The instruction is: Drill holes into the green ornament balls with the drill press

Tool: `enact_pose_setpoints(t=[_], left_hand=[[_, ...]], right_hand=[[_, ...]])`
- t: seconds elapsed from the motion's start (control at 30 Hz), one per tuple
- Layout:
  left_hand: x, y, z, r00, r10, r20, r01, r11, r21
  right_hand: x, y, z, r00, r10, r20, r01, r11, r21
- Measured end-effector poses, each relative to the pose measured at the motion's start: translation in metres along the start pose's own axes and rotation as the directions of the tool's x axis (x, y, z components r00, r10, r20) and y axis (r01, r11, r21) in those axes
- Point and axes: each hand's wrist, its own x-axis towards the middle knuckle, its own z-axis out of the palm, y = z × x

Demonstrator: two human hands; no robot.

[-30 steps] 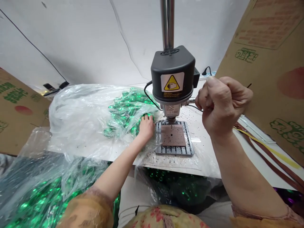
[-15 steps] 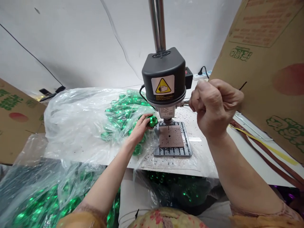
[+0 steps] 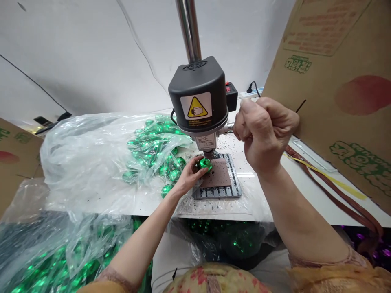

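Note:
My left hand (image 3: 190, 176) pinches a shiny green bead (image 3: 204, 164) and holds it on the brown pad (image 3: 218, 176) of the small drill press, right under the drill bit (image 3: 209, 155). The press has a black motor housing (image 3: 198, 94) with a yellow warning label. My right hand (image 3: 264, 131) is closed in a fist around the press's feed lever (image 3: 229, 127), to the right of the housing. The lever's handle is hidden inside the fist.
A clear plastic bag (image 3: 91, 150) with several green beads (image 3: 149, 142) lies left of the press on the white table (image 3: 305, 203). More green beads in plastic (image 3: 55, 260) sit below the table's edge. A cardboard box (image 3: 336, 81) stands at right, with brown straps (image 3: 336, 199) beside it.
My left hand picked a green bead out of the pile and carried it right, onto the pad under the bit. My right fist stayed on the lever.

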Motion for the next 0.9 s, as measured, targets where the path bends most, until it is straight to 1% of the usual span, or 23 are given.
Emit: enact_pose_setpoints(t=[0.13,0.2,0.3,0.4,0.47,0.53,0.63,0.7,0.77,0.9], left_hand=[[0.001,-0.002,0.005,0.999,0.025,0.024,-0.025,1.0,-0.003],[-0.001,-0.003,0.008,0.999,0.041,0.013,-0.041,0.998,0.038],[-0.004,-0.002,0.013,0.997,0.064,-0.043,-0.054,0.98,0.194],[-0.007,-0.002,0.02,0.982,0.173,-0.077,-0.128,0.908,0.399],[-0.009,-0.002,0.025,0.972,0.225,-0.073,-0.164,0.864,0.476],[-0.012,-0.003,0.029,0.973,0.218,-0.07,-0.159,0.863,0.48],[-0.014,-0.005,0.032,0.978,0.198,-0.064,-0.15,0.886,0.439],[-0.015,-0.006,0.033,0.977,0.202,-0.066,-0.155,0.889,0.431],[-0.015,-0.007,0.032,0.976,0.208,-0.066,-0.161,0.89,0.426],[-0.014,-0.01,0.032,0.974,0.218,-0.057,-0.176,0.895,0.41]], right_hand=[[-0.001,0.002,-0.001,1.0,-0.008,0.002,0.008,0.995,-0.099],[-0.002,0.003,-0.001,0.999,-0.035,0.013,0.037,0.988,-0.147],[-0.002,0.005,-0.002,0.997,-0.069,0.027,0.072,0.98,-0.187],[-0.001,0.005,-0.002,0.997,-0.069,0.036,0.075,0.981,-0.18],[-0.001,0.004,-0.002,0.998,-0.054,0.037,0.06,0.986,-0.158],[0.0,0.003,-0.003,0.999,-0.024,0.031,0.027,0.992,-0.127],[0.0,0.0,-0.003,0.999,0.027,0.021,-0.025,0.996,-0.084],[0.0,-0.002,-0.002,0.999,0.037,0.018,-0.036,0.997,-0.066],[-0.003,-0.002,-0.002,1.0,0.02,0.01,-0.019,0.999,-0.049],[-0.014,0.001,-0.003,0.997,-0.082,-0.008,0.082,0.997,-0.008]])
